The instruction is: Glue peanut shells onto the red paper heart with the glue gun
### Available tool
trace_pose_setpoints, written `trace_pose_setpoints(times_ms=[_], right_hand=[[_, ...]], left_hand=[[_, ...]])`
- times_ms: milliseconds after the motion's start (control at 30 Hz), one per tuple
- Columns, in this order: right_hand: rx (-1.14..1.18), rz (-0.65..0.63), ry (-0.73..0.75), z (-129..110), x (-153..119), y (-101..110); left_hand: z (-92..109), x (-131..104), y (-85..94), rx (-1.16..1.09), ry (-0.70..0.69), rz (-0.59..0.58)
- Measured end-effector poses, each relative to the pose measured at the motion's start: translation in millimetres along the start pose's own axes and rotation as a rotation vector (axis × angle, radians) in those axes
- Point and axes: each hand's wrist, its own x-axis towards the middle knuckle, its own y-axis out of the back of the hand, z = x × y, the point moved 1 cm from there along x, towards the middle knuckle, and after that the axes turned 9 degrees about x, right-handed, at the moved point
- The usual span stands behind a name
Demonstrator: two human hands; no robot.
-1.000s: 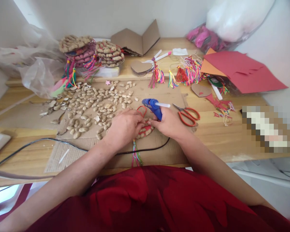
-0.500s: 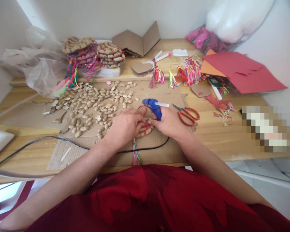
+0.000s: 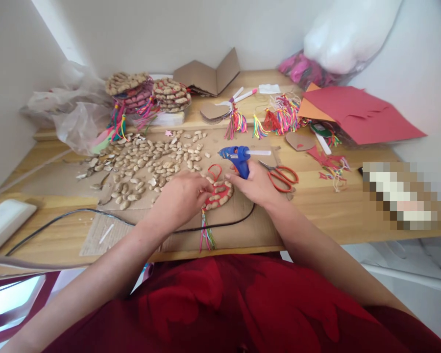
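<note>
My right hand (image 3: 259, 186) grips a blue hot glue gun (image 3: 242, 166) by its handle, with a white glue stick (image 3: 260, 153) standing out of the back. The gun's nozzle points left, raised above the cardboard. Below it lies a red ornament (image 3: 217, 197) rimmed with peanuts, with a red cord loop (image 3: 215, 171) at the top and a colourful tassel (image 3: 206, 235) at the bottom. My left hand (image 3: 185, 198) rests over the ornament's left edge, fingers curled and thumb and fingertips close together. What these fingertips pinch, if anything, is hidden.
Loose peanuts (image 3: 143, 162) cover the cardboard (image 3: 242, 233) to the left. Orange-handled scissors (image 3: 283, 179) lie right of the gun. A black cable (image 3: 220, 227) crosses in front. Behind are stacked peanut ornaments (image 3: 171, 95), tassels (image 3: 284, 115) and red paper (image 3: 371, 113).
My right hand has lifted and turned the glue gun off the ornament, so its nozzle now points left. My left hand has shifted slightly to the left, and more of the ornament shows.
</note>
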Motion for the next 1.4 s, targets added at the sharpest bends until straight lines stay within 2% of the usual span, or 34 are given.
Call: trace_pose_setpoints(times_ms=[133, 433, 700, 833, 967, 1100, 1267, 1400], right_hand=[[-0.005, 0.007, -0.009, 1, 0, 0], [-0.014, 0.017, -0.017, 1, -1, -1], [0.082, 0.082, -0.017, -4, -1, 1], [0.187, 0.065, -0.019, -7, -4, 0], [0.390, -0.074, -0.094, -17, -11, -4], [0.587, -0.208, -0.184, -27, -17, -10], [0.670, -0.167, -0.208, -24, -16, -12], [0.690, -0.090, -0.188, -20, -16, -12]], left_hand=[[9, 0, 0.6, 0.072, -0.035, -0.103], [18, 5, -9.7, 0.310, -0.110, -0.050], [12, 8, -4.4, 0.155, -0.008, -0.071], [1, 5, 5.8, 0.042, 0.051, 0.000], [-2, 5, 20.9, -0.111, 0.085, 0.107], [7, 10, 29.2, -0.085, -0.031, 0.245], [13, 14, 24.0, -0.042, -0.163, 0.301], [13, 12, 21.2, -0.047, -0.162, 0.348]])
